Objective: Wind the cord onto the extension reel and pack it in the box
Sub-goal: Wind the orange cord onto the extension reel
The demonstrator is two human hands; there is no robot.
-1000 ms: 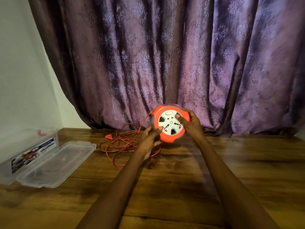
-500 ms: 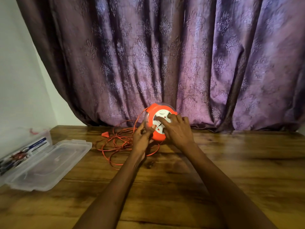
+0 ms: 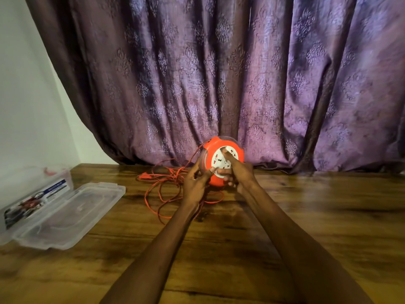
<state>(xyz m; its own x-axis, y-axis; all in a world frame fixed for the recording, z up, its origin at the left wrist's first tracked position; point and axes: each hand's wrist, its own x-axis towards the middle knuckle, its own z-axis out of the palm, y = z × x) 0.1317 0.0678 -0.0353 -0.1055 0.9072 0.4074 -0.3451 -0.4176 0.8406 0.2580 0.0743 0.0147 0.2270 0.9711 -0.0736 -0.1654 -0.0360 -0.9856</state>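
1. Purple patterned curtain (image 3: pixel 241 73) fills the back; pale wall (image 3: pixel 26 95) at left.
2. Wooden surface (image 3: pixel 328 216) spans the foreground.
3. Clear plastic box (image 3: pixel 35 194) at far left on the surface, its lid (image 3: pixel 72 213) open flat beside it.
4. Loose orange cord (image 3: pixel 166 185) lies tangled on the surface, left of the reel.
5. Orange extension reel (image 3: pixel 219 178) held off the surface, socket face toward us.
6. We note our left hand (image 3: pixel 195 183) gripping the reel's left rim, and our right hand (image 3: pixel 241 172) curled against the socket face, fingers (image 3: pixel 228 156) pressing on it.
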